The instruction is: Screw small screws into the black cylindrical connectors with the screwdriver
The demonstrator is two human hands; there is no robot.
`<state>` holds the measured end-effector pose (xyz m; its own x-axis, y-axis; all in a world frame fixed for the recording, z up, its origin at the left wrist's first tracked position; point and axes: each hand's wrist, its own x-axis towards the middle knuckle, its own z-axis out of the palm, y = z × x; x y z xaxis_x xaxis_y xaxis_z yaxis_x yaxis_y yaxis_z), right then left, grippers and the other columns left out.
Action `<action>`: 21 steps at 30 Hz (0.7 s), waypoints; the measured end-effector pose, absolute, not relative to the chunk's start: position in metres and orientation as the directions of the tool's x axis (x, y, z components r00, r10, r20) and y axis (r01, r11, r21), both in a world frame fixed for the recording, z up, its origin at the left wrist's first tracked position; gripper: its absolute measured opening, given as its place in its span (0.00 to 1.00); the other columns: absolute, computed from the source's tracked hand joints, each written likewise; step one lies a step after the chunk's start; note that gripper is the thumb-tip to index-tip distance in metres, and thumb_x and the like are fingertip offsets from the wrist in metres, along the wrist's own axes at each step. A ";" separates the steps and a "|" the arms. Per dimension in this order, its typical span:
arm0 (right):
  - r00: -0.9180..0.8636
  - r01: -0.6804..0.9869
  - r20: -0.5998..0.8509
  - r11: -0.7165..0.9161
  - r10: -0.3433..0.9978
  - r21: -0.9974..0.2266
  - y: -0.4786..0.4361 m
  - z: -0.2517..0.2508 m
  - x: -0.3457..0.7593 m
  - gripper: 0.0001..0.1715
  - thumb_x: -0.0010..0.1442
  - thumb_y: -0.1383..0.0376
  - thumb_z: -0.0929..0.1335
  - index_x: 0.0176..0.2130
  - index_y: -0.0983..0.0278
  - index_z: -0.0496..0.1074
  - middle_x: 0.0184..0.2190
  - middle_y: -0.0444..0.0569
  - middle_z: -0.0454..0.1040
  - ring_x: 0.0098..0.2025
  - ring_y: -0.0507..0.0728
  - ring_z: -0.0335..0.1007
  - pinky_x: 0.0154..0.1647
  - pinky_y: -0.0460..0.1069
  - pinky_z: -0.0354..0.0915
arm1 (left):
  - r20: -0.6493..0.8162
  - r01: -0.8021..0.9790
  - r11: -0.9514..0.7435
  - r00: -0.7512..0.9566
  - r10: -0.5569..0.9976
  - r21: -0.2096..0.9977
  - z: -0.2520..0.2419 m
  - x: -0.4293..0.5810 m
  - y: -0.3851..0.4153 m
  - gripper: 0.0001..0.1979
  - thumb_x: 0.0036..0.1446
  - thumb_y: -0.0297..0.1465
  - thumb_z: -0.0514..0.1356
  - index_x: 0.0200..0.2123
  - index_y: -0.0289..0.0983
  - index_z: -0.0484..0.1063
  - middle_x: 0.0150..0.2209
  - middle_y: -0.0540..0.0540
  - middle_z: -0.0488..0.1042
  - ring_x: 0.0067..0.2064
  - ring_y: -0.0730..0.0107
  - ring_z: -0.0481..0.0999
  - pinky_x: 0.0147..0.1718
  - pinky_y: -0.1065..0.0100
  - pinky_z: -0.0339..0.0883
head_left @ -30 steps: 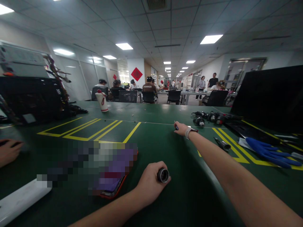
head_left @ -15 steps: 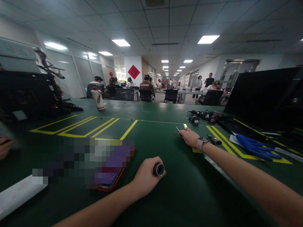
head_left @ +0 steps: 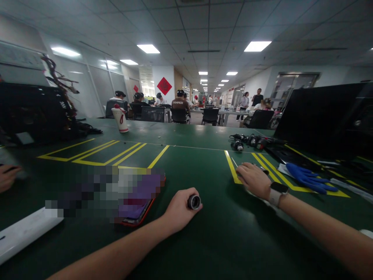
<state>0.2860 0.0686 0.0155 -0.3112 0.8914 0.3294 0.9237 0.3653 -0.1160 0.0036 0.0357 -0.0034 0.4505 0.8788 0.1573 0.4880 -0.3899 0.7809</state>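
Observation:
My left hand (head_left: pixel 180 210) is wrapped round a short black tube (head_left: pixel 194 202) above the green table. The tube's round, hollow end with a metallic rim faces toward me; the fingers hide the rest. Farther right, my right hand (head_left: pixel 253 179), with a watch on the wrist, has its fingers closed round a thin pale rod (head_left: pixel 234 162). Only the rod's tip sticks out, pointing up and left. Just behind the right hand lies a metallic cylinder (head_left: pixel 265 171), mostly covered by the hand.
Left of my left hand lies a purple-and-red phone-like object (head_left: pixel 140 208), partly pixelated, and a white bar (head_left: pixel 26 232). Another person's hand (head_left: pixel 8 177) is at the left edge. Black corded parts (head_left: pixel 238 146), a blue glove (head_left: pixel 309 177) and a white cup (head_left: pixel 120 119) lie farther off.
My right hand has moved right and toward me, carrying the thin rod, and now covers most of the metallic cylinder. My left hand keeps its hold on the black tube, nearly still.

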 end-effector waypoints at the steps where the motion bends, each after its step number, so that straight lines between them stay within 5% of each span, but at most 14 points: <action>1: -0.296 0.913 0.364 0.373 0.883 -0.164 0.060 0.019 0.277 0.07 0.59 0.69 0.64 0.38 0.68 0.70 0.39 0.58 0.73 0.46 0.64 0.65 0.46 0.59 0.61 | 0.159 0.479 -0.391 0.455 0.876 0.786 -0.004 0.004 0.036 0.04 0.48 0.29 0.59 0.27 0.37 0.66 0.26 0.53 0.67 0.29 0.71 0.67 0.27 0.71 0.59; 5: -0.255 0.797 0.439 0.444 0.862 -0.409 0.013 0.034 0.230 0.20 0.67 0.62 0.54 0.35 0.64 0.69 0.32 0.48 0.73 0.34 0.54 0.70 0.33 0.49 0.67 | 0.168 0.463 -0.397 0.460 0.872 0.792 -0.007 0.005 0.038 0.05 0.47 0.29 0.60 0.26 0.36 0.65 0.24 0.55 0.64 0.27 0.72 0.65 0.26 0.72 0.58; 6: -0.198 0.636 0.474 0.481 0.858 -0.604 0.001 0.037 0.219 0.20 0.66 0.61 0.56 0.32 0.64 0.70 0.27 0.47 0.73 0.30 0.54 0.70 0.30 0.48 0.67 | 0.173 0.463 -0.402 0.460 0.871 0.790 -0.007 0.005 0.038 0.05 0.47 0.28 0.60 0.25 0.36 0.65 0.24 0.55 0.64 0.27 0.73 0.64 0.25 0.72 0.57; 8: -0.160 0.368 0.489 0.511 0.858 -0.777 -0.021 0.042 0.200 0.19 0.63 0.59 0.60 0.26 0.64 0.69 0.20 0.44 0.69 0.24 0.53 0.67 0.25 0.47 0.64 | 0.196 0.457 -0.425 0.467 0.862 0.782 -0.007 0.005 0.038 0.05 0.47 0.28 0.60 0.25 0.36 0.65 0.23 0.55 0.63 0.26 0.73 0.63 0.25 0.72 0.57; 21: -0.310 0.417 0.471 0.564 0.826 -0.713 -0.039 0.024 0.189 0.13 0.62 0.66 0.59 0.27 0.63 0.66 0.24 0.46 0.67 0.27 0.53 0.63 0.27 0.49 0.59 | 0.312 0.529 -0.593 0.528 0.790 0.607 -0.006 0.005 0.036 0.04 0.47 0.25 0.59 0.24 0.37 0.65 0.24 0.52 0.68 0.29 0.70 0.67 0.29 0.70 0.57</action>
<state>0.1887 -0.0392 0.0242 -0.3104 0.8255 0.4713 0.4174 0.5638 -0.7126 0.0048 0.0363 -0.0060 0.5282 0.7899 0.3116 0.5289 -0.5932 0.6069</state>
